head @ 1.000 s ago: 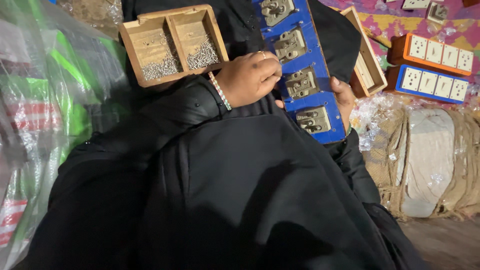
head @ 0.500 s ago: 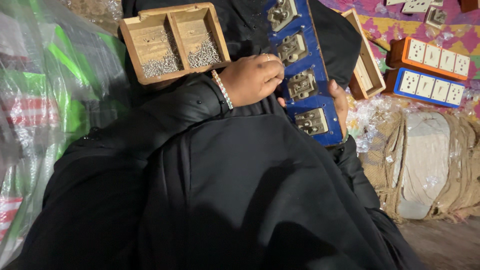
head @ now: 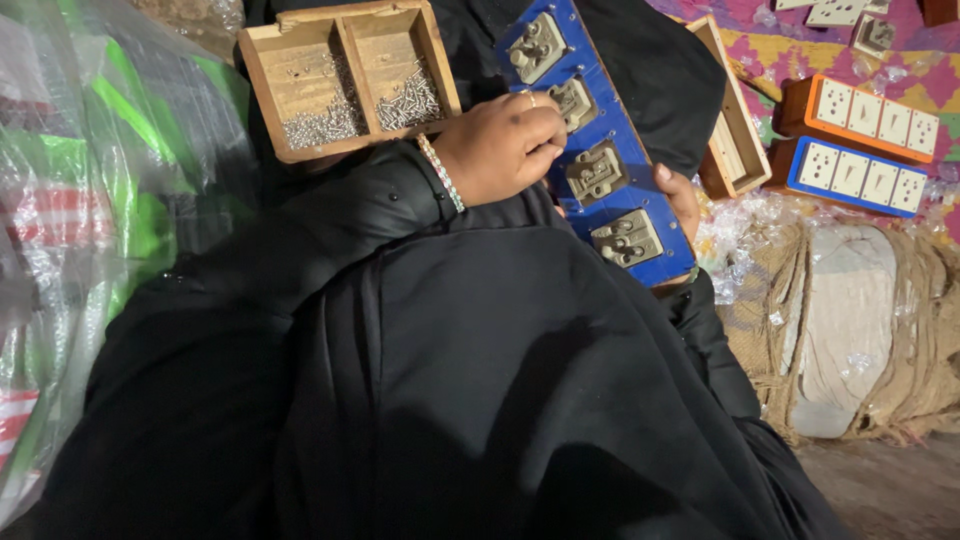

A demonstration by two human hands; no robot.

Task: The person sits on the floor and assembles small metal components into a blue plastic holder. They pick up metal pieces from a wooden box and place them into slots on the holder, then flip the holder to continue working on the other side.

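Note:
A long blue board (head: 640,175) with several beige socket inserts lies tilted across my lap, over black cloth. My left hand (head: 500,148), with a beaded bracelet at the wrist, rests on the board's left edge. Its fingers are curled tight beside the second insert (head: 574,100); whether they pinch anything is hidden. My right hand (head: 680,198) is mostly under the board, fingers wrapped over its right edge near the lowest insert (head: 627,238).
A wooden two-compartment tray (head: 262,90) with small metal screws sits at upper left of the board. A wooden box (head: 735,125), orange (head: 865,112) and blue (head: 850,175) socket strips lie to the right. A jute-wrapped bundle (head: 860,330) is lower right, plastic bags (head: 90,230) left.
The blue board has shifted slightly, so more of its upper end shows. My left hand stays curled at the same spot on it. My right hand keeps its hold.

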